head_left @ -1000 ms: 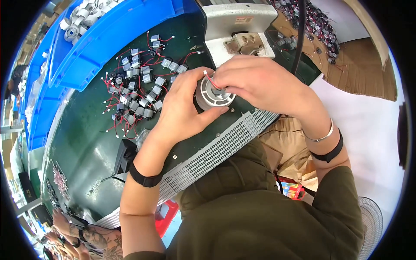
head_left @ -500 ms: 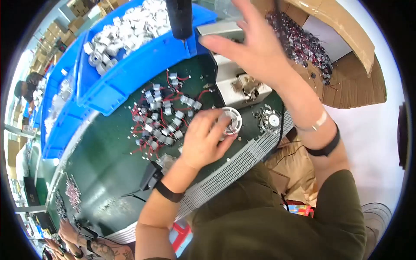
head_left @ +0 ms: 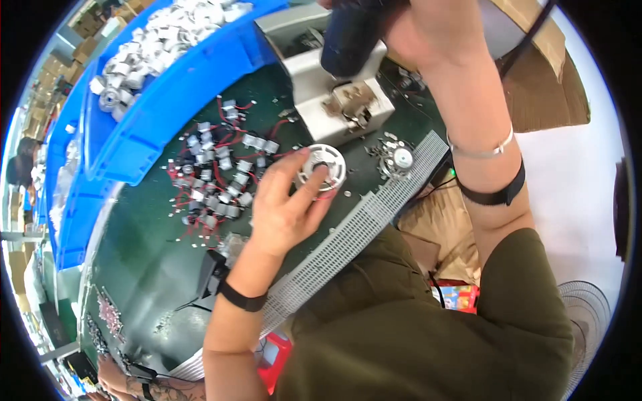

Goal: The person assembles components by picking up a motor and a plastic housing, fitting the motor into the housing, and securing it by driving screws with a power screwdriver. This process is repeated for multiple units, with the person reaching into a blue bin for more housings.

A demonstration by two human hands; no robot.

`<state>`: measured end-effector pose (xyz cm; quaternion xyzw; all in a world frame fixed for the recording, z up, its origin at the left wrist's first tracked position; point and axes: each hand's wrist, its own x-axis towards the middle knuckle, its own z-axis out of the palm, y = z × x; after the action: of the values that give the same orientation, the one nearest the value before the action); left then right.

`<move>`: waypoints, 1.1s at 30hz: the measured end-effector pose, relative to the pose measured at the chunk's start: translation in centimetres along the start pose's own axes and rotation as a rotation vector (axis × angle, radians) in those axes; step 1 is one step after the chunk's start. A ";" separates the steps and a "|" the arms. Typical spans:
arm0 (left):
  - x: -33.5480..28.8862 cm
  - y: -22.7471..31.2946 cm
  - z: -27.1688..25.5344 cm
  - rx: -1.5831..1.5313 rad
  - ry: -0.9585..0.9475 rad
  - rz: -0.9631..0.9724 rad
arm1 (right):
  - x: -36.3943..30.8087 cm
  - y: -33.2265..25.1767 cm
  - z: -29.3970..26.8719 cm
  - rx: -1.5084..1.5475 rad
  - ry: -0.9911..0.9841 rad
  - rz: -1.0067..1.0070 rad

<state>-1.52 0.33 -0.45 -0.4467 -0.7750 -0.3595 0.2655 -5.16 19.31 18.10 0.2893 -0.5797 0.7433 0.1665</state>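
My left hand (head_left: 282, 212) is closed on a round white plastic housing (head_left: 341, 167), which rests on the green table with its open ring side up. A finger reaches into its middle. My right hand (head_left: 428, 33) is wrapped around a black cylindrical power screwdriver (head_left: 351, 43), whose lower end sits in front of a light metal screw feeder (head_left: 313, 100). The driver's tip cannot be made out. Left of my left hand lies a heap of small silvery motors with red wires (head_left: 224, 160). To the right of the housing is a small pile of gears and metal parts (head_left: 399, 159).
Blue bins (head_left: 180, 107) filled with white plastic parts line the far left. A perforated grey strip (head_left: 348, 230) runs along the table's near edge. A cardboard box (head_left: 558, 93) stands at right. Another person's tattooed forearm (head_left: 167, 389) shows at lower left.
My right hand, open and raised before, has taken hold of the hanging screwdriver and brought it over beside the feeder. My left hand still holds the housing. The whole view has shifted slightly.
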 end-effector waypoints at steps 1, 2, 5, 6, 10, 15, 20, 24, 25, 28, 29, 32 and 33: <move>0.1 0.1 0.0 -0.005 -0.008 -0.004 | -1.6 -0.1 -0.2 -0.061 0.147 0.085; 0.2 0.2 0.1 -0.007 -0.017 -0.007 | -2.4 1.8 -2.4 0.215 0.021 -0.015; -0.1 -0.2 0.2 -0.004 -0.012 -0.013 | -4.5 1.9 -1.6 -0.010 0.288 0.059; -0.2 -0.1 0.2 -0.006 -0.016 -0.015 | -4.8 2.3 -2.1 -0.033 0.292 0.061; -0.3 0.1 0.1 0.002 -0.033 -0.014 | -5.6 2.9 -3.0 -0.090 0.305 0.075; -0.4 0.1 0.1 0.003 -0.037 -0.002 | -5.7 3.3 -3.3 -0.054 0.292 0.098; -0.2 0.0 0.2 -0.021 -0.036 0.005 | -5.8 5.4 -4.5 0.217 0.095 -0.105; -0.2 -0.1 0.3 -0.036 -0.034 0.007 | -5.9 5.4 -4.3 0.242 0.105 -0.113; -0.1 -0.1 0.4 -0.029 -0.032 0.010 | -5.9 5.2 -4.0 0.240 0.122 -0.109; -0.2 -0.1 0.1 -0.018 -0.033 -0.011 | -6.2 3.0 -1.8 -0.145 0.364 0.124; -0.3 -0.1 0.0 -0.018 -0.034 -0.030 | -6.5 2.8 -1.5 -0.142 0.359 0.125; -0.4 0.1 0.3 -0.002 -0.019 -0.054 | -7.3 2.6 -1.7 -0.156 0.319 0.120; -0.2 0.0 0.3 -0.027 -0.011 -0.040 | -7.5 2.9 -1.8 -0.019 0.307 0.034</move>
<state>-1.42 0.50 -0.76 -0.4366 -0.7804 -0.3728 0.2479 -1.44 20.86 10.92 0.1610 -0.5590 0.7761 0.2434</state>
